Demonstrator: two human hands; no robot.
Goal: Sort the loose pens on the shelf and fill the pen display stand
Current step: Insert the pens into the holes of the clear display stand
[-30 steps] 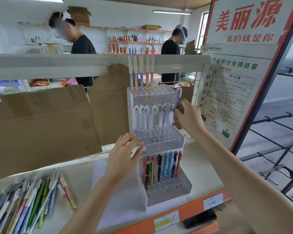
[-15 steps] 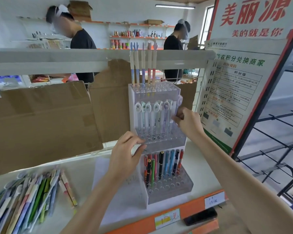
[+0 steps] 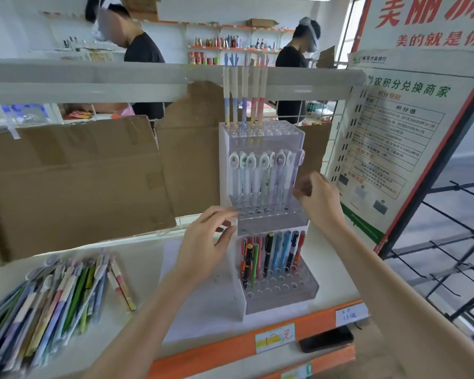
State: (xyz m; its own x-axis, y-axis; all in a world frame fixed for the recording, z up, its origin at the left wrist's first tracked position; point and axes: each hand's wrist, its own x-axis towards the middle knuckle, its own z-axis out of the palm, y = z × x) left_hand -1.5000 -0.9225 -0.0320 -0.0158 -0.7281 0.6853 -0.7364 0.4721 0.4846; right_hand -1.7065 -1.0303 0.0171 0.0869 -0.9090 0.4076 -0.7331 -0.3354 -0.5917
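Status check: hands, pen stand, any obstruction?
Left hand braces clear acrylic pen stand. Right hand empty beside middle tier. Loose pens piled left; nothing blocking.

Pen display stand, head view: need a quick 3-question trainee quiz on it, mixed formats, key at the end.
1. True or false: the top tier of the pen display stand holds more pens than the middle tier.
2. Multiple choice: where does the pile of loose pens lie? A) on the shelf, left of the stand B) on the floor C) on the stand's top tier
3. Fill in: the left hand touches the stand's ___ edge, while the right hand is beside the middle tier.

Key: 1 false; 2 A; 3 left
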